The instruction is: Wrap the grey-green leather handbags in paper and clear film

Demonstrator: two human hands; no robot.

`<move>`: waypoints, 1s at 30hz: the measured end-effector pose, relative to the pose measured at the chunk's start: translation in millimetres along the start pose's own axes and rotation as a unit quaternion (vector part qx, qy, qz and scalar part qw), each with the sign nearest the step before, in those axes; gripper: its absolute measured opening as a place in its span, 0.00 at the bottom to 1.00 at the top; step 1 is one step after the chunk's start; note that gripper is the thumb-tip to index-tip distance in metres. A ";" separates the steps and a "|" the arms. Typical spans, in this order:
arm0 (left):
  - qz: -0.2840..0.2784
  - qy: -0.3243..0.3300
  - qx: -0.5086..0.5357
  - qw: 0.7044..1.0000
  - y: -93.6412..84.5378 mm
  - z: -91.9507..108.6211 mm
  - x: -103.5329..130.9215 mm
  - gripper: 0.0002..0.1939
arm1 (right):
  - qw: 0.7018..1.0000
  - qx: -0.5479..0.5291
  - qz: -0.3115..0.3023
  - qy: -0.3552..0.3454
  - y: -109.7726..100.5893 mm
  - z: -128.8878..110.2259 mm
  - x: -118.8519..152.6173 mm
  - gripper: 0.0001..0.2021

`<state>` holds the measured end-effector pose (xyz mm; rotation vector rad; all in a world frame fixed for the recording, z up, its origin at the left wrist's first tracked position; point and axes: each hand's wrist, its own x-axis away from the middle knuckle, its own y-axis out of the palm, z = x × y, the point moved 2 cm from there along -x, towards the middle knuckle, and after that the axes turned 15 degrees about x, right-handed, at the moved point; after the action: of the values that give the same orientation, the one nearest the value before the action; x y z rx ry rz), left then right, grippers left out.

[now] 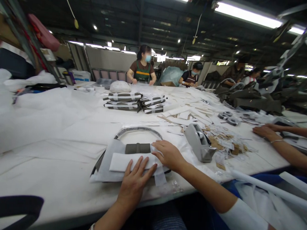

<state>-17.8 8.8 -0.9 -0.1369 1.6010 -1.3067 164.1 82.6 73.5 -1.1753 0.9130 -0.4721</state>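
A bag with a curved handle lies flat on the white table, covered by thin white sheeting. A grey-green strap piece shows across its middle, above a folded white foam strip. My left hand rests with fingers spread on the lower part of the strip. Beside the strap piece's right end, my right hand touches the wrapping with its fingers extended. Clear tape or film hangs from the bag's lower right, just beside my left fingertips.
A grey tape dispenser stands right of my hands, near a heap of tags. Wrapped bundles are stacked farther back. A co-worker's hands are at the right; other people stand across the table.
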 end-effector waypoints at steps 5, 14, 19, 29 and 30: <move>0.024 -0.009 0.027 0.999 3.7 0.9 0.7 0.23 | 0.990 0.050 -0.134 -0.022 38.1 10.3 -21.8 0.18; -0.051 0.044 0.050 0.996 -3.8 -1.3 -8.1 0.23 | 0.994 -0.086 -0.053 -0.028 36.7 20.5 -5.2 0.14; -0.072 0.026 0.051 0.996 -4.9 -1.5 -6.9 0.30 | 0.972 -0.231 -0.016 -0.026 18.0 11.0 35.1 0.15; -0.084 -0.056 0.133 0.986 -17.8 11.3 -17.8 0.35 | 0.983 -0.152 0.075 -0.071 43.2 0.4 68.2 0.26; -0.072 -0.066 0.139 0.986 -19.7 14.6 -20.5 0.32 | 0.983 -0.144 0.091 -0.072 45.4 -0.7 69.3 0.26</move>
<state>-6.6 4.1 28.7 -0.1657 1.3033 -1.5863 197.1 46.7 6.5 -1.3530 0.9748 -0.1061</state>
